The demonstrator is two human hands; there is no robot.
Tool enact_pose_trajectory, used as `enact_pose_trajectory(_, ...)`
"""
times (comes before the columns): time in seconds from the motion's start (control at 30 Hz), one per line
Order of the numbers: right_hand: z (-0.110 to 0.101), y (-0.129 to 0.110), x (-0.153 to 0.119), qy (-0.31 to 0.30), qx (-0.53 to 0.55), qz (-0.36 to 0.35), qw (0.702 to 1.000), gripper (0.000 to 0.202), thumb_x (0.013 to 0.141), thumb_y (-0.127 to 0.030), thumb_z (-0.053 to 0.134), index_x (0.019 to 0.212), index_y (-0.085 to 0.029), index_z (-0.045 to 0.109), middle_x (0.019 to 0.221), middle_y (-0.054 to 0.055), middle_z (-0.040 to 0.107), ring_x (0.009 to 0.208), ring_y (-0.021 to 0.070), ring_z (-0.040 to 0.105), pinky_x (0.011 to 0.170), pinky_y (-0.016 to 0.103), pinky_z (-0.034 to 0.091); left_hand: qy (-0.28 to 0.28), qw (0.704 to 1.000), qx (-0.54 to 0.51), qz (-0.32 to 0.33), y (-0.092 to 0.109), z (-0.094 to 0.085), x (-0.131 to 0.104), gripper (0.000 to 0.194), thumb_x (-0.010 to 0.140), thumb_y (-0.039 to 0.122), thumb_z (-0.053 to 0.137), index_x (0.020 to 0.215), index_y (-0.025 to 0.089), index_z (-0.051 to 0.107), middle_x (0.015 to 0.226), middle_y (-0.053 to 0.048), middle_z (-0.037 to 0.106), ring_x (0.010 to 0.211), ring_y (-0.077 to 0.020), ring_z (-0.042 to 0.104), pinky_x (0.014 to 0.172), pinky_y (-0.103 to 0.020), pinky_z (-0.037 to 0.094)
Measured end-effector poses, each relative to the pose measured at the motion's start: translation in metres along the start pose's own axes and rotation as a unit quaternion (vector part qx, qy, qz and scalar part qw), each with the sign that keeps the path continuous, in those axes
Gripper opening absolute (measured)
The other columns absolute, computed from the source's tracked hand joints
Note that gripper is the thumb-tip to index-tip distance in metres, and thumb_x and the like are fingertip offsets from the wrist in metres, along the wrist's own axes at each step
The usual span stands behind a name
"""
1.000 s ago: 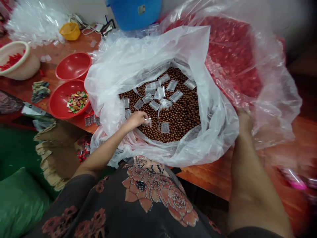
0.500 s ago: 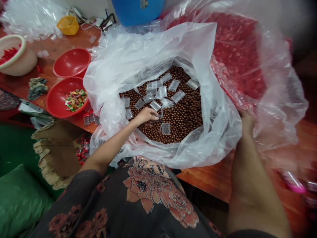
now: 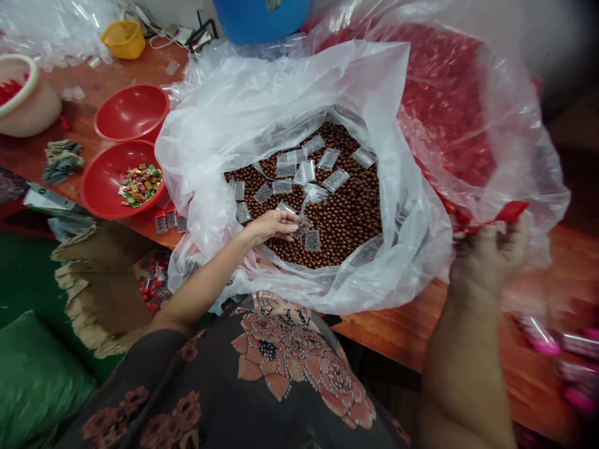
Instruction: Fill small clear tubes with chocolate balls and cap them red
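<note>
In the head view, a large white plastic bag (image 3: 201,137) lies wide open, filled with small round brown chocolate balls (image 3: 349,212). Several clear plastic boxes (image 3: 336,180) lie scattered on top of them. My left hand (image 3: 274,226) is low over the balls, its fingers closed on a clear plastic box (image 3: 305,226) that they partly cover. To the right of the bag, my right hand (image 3: 496,249) is raised beside a clear sack of red plastic pieces (image 3: 440,93). A red plastic piece (image 3: 512,211) shows in its fingers, slightly blurred.
Two red bowls (image 3: 133,112) stand to the left, the nearer with wrapped candies (image 3: 140,185). Small red-capped boxes (image 3: 171,219) sit by the bag, and more fill a cardboard box (image 3: 100,280) below. Pink-capped tubes (image 3: 538,333) lie at right. A blue container (image 3: 262,19) stands behind.
My right hand has come out from beside the bag, moving right and up, and now has a red plastic piece in it. My left hand has hardly moved over the balls.
</note>
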State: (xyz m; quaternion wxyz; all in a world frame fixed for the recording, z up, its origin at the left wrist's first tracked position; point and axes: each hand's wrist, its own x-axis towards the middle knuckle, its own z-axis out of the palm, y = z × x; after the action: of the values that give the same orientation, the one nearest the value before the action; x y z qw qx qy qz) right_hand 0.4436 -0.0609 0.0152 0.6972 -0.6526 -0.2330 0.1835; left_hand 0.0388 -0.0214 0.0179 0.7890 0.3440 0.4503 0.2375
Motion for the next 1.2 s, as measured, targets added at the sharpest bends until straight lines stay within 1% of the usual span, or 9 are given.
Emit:
enact_pose_trajectory(0.13, -0.007, -0.044, -0.029, -0.115, 0.143, -0.046, 0.982, 0.039, 0.084, -0.009, 0.058, 0.109, -0.034, 0.072, 0.075, -0.002, 0.055, 0.056, 0.0045, 0.051, 0.055, 0.023, 0.041, -0.029, 0.999, -0.029, 0.031, 0.001, 0.009, -0.018, 0.034, 0.071, 0.014, 0.080, 0.099, 0.012, 0.062, 0.086, -0.004, 0.067, 0.069, -0.0101, 0.066, 0.068, -0.027, 0.058)
enact_pose_trajectory(0.27, 0.001, -0.076, -0.073, -0.209, 0.176, 0.012, 0.962, 0.028, 0.068, -0.024, 0.076, 0.096, -0.024, 0.076, 0.075, 0.000, 0.056, 0.058, 0.0081, 0.054, 0.051, 0.023, 0.039, -0.024, 0.997, -0.039, 0.063, -0.001, 0.023, -0.030, 0.033, 0.070, 0.013, 0.079, 0.097, 0.012, 0.059, 0.084, -0.002, 0.066, 0.067, -0.0100, 0.065, 0.066, -0.028, 0.058)
enact_pose_trajectory(0.37, 0.019, -0.080, -0.113, -0.272, 0.137, 0.074, 0.949, 0.033, 0.068, -0.027, 0.079, 0.100, -0.020, 0.074, 0.079, 0.001, 0.061, 0.060, 0.0081, 0.052, 0.053, 0.024, 0.039, -0.028, 0.996, -0.037, 0.070, -0.003, 0.034, -0.037, 0.033, 0.071, 0.012, 0.077, 0.101, 0.012, 0.062, 0.088, -0.003, 0.067, 0.072, -0.0106, 0.065, 0.069, -0.027, 0.057)
enact_pose_trajectory(0.57, 0.049, -0.059, -0.166, -0.357, 0.032, 0.073, 0.931, 0.026, 0.081, -0.033, 0.070, 0.105, -0.022, 0.071, 0.065, -0.004, 0.057, 0.057, 0.0069, 0.049, 0.055, 0.022, 0.042, -0.021, 0.997, 0.002, 0.077, -0.009, 0.045, -0.051, 0.037, 0.076, 0.016, 0.073, 0.112, 0.011, 0.066, 0.097, -0.007, 0.070, 0.075, -0.0103, 0.064, 0.073, -0.028, 0.055)
enact_pose_trajectory(0.67, 0.055, -0.056, -0.175, -0.353, 0.051, 0.103, 0.929, 0.026, 0.082, -0.038, 0.069, 0.104, -0.022, 0.069, 0.065, -0.004, 0.055, 0.056, 0.0055, 0.050, 0.052, 0.019, 0.042, 0.001, 0.996, 0.023, 0.091, -0.012, 0.042, -0.048, 0.036, 0.076, 0.017, 0.073, 0.111, 0.011, 0.067, 0.101, -0.009, 0.070, 0.080, -0.0110, 0.064, 0.074, -0.027, 0.054)
enact_pose_trajectory(0.8, 0.057, -0.056, -0.175, -0.312, 0.079, 0.134, 0.937, 0.028, 0.083, -0.047, 0.067, 0.086, -0.019, 0.066, 0.074, -0.003, 0.058, 0.058, 0.0042, 0.053, 0.047, 0.016, 0.042, 0.033, 0.987, 0.126, 0.097, -0.018, 0.039, -0.022, 0.032, 0.079, 0.016, 0.068, 0.110, 0.011, 0.069, 0.099, -0.009, 0.071, 0.076, -0.0118, 0.063, 0.073, -0.028, 0.053)
enact_pose_trajectory(0.93, 0.053, -0.054, -0.170, -0.272, 0.088, 0.134, 0.949, 0.031, 0.084, -0.050, 0.064, 0.083, -0.019, 0.062, 0.072, -0.004, 0.058, 0.053, 0.0035, 0.052, 0.046, 0.016, 0.042, 0.078, 0.940, 0.307, 0.125, -0.017, 0.049, 0.009, 0.028, 0.078, 0.017, 0.066, 0.105, 0.011, 0.073, 0.082, -0.006, 0.071, 0.068, -0.0136, 0.061, 0.071, -0.028, 0.050)
enact_pose_trajectory(1.07, 0.045, -0.051, -0.166, -0.247, 0.092, 0.128, 0.956, 0.032, 0.086, -0.052, 0.062, 0.087, -0.020, 0.063, 0.073, -0.003, 0.062, 0.053, 0.0036, 0.054, 0.046, 0.016, 0.044, 0.118, 0.877, 0.439, 0.157, -0.002, 0.064, 0.023, 0.027, 0.076, 0.021, 0.067, 0.101, 0.013, 0.076, 0.084, -0.006, 0.072, 0.075, -0.0178, 0.062, 0.074, -0.028, 0.047)
enact_pose_trajectory(1.2, 0.036, -0.047, -0.164, -0.257, 0.116, 0.136, 0.950, 0.031, 0.086, -0.051, 0.062, 0.099, -0.023, 0.066, 0.080, -0.002, 0.066, 0.057, 0.0038, 0.057, 0.048, 0.016, 0.046, 0.106, 0.861, 0.479, 0.135, 0.011, 0.072, 0.033, 0.027, 0.076, 0.024, 0.067, 0.100, 0.015, 0.078, 0.087, -0.005, 0.074, 0.079, -0.0192, 0.063, 0.075, -0.028, 0.045)
